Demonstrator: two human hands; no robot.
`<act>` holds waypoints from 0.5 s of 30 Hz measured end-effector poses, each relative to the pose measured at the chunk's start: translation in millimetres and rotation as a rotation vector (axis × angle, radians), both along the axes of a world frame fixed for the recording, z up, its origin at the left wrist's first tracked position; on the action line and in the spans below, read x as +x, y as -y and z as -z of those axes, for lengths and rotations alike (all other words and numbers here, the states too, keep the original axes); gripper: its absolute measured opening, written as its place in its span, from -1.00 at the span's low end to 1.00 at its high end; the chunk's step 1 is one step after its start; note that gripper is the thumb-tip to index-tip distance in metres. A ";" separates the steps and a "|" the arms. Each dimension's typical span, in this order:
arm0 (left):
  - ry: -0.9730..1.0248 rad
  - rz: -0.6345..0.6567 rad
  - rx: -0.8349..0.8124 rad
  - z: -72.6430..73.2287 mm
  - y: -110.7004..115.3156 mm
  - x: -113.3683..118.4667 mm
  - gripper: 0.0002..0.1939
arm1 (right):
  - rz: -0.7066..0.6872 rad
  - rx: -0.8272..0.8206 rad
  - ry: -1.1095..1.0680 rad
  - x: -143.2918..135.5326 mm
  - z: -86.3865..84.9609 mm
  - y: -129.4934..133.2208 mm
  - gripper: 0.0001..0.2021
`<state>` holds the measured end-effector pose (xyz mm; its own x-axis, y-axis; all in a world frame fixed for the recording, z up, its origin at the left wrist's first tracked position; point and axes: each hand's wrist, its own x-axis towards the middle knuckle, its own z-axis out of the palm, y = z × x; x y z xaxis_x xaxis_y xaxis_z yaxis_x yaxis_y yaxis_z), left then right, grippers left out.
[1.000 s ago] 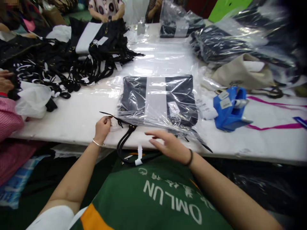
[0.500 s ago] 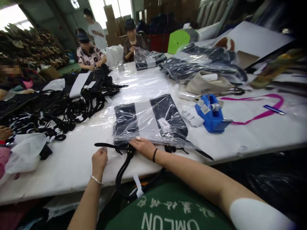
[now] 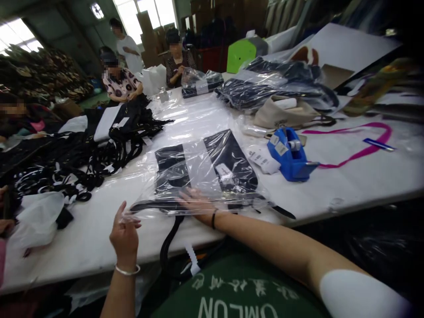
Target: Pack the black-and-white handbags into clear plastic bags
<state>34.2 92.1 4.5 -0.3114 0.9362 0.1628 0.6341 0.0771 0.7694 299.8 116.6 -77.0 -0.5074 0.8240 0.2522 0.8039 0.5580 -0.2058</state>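
Along table's (image 3: 351,185) near edge, clear plastic sleeve (image 3: 202,168) covered black bag (image 3: 232,154). Right hand (image 3: 197,204) lay spread flat, gripping nothing, apparently beneath film at bag's near side. Left hand (image 3: 124,234) had index raised, other fingers curled at film's left end; whether pinching, could not tell. Black handle (image 3: 169,240) hung past edge, white wrap (image 3: 192,258) on it. Good handling likely called for steady right palm, taut film, unsnagged handle.
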 end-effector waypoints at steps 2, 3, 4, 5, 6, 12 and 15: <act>-0.035 -0.022 -0.046 13.3 -4.3 -6.1 -0.45 | 0.047 -0.005 -0.003 -1.2 0.6 -4.6 -0.54; -0.016 -0.015 -0.109 21.4 -4.4 -6.3 -0.50 | 0.071 -0.018 -0.006 -2.0 1.3 -6.6 -0.54; 0.002 -0.013 -0.161 29.2 -2.6 -4.8 -0.58 | 0.087 -0.036 -0.013 -2.6 2.1 -8.4 -0.55; 0.005 -0.008 -0.196 35.6 1.4 -2.3 -0.67 | 0.100 -0.057 -0.025 -2.9 2.9 -10.5 -0.57; -0.011 0.003 -0.218 39.6 7.6 1.0 -0.71 | 0.106 -0.082 -0.044 -2.8 3.4 -13.1 -0.57; 0.019 0.121 -0.168 6.1 64.4 8.6 -0.43 | 0.138 -0.135 -0.164 14.8 -9.1 -62.3 -0.56; 0.051 0.062 -0.128 -16.5 88.8 -6.5 -0.22 | 0.237 -0.085 -0.218 28.4 -20.0 -93.1 -0.68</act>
